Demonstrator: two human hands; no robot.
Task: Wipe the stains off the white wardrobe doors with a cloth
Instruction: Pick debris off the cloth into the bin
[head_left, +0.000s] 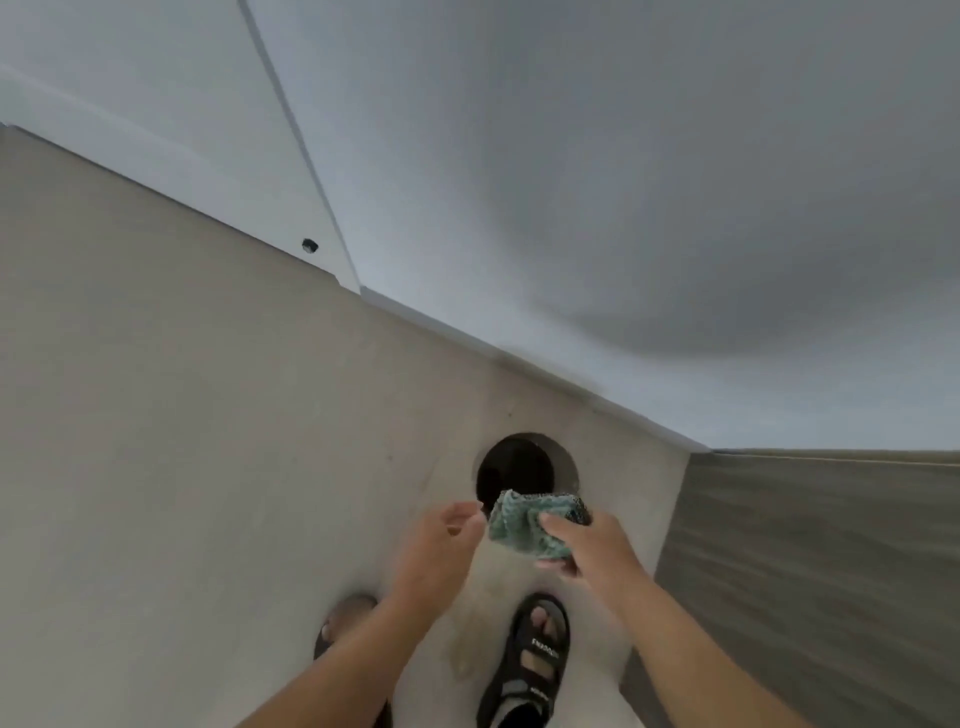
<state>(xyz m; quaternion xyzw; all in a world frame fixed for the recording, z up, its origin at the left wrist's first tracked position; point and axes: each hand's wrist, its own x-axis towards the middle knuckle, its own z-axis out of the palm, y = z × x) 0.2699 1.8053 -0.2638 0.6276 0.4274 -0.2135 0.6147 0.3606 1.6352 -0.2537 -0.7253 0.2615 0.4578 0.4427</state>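
Observation:
A crumpled green cloth (524, 527) is held low in front of me, over the floor. My right hand (587, 545) grips it, thumb on top and fingers under it. My left hand (441, 545) hovers just left of the cloth with loosely curled fingers, its fingertips close to the cloth's edge, holding nothing. The white wardrobe doors (597, 171) fill the upper part of the view, seen from close up; a seam (291, 124) runs between two panels. No stain stands out on the blurred white surface.
Beige floor (182, 441) lies below the doors. A round dark hole (519, 470) sits in the floor just beyond the hands. My feet in dark sandals (535, 660) stand beneath. A grey wood-look surface (821, 561) is at the right. A small black dot (309, 245) marks the left panel's bottom.

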